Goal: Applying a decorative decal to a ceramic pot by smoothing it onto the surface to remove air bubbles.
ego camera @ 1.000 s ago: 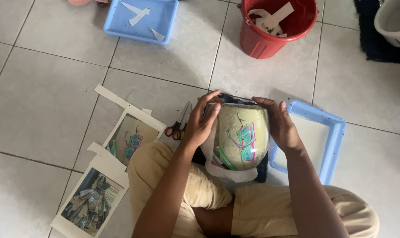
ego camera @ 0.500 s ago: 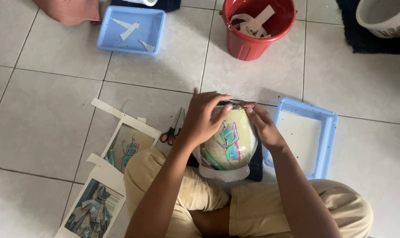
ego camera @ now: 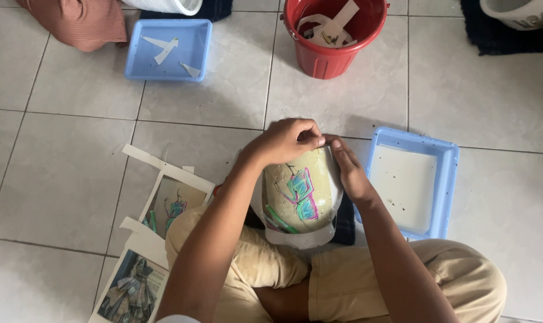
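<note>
Left hand (ego camera: pixel 286 140) fingers pinch a paper piece at the domed mould's (ego camera: pixel 298 197) twelve o'clock rim; right hand (ego camera: pixel 346 170) fingers brace its side (press flat, smoothing outward, I'd judge).

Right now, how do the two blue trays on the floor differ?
The far blue tray holds a few loose paper strips; the near blue tray holds pale liquid. The far one lies beyond the hands, the near one beside the right hand. Both are shallow, rectangular and light blue.
</note>
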